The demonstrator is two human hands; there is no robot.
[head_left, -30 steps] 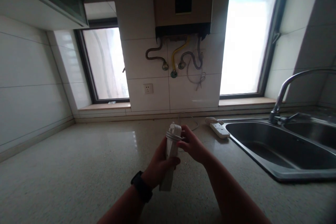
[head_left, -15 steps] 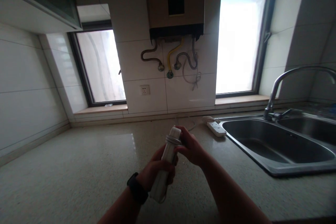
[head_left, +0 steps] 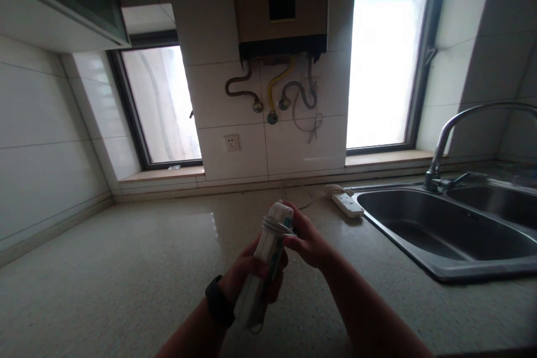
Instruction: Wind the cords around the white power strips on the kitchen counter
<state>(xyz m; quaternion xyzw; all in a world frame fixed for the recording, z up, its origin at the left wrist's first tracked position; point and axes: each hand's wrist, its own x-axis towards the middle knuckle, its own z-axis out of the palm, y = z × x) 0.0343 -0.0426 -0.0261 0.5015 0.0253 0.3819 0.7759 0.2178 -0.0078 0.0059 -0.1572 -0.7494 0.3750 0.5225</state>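
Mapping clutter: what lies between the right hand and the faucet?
Head view: on the line from the right hand to the faucet lie the white power strip and then part of the sink.

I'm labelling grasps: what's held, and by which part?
A long white object: left hand around its middle, right hand at its far end, by the wound cord.

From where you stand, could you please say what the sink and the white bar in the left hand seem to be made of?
The sink looks like satin stainless steel, given its grey metallic sheen. The white bar is probably moulded plastic, judging by its pale, rounded shape; dim light obscures the finish.
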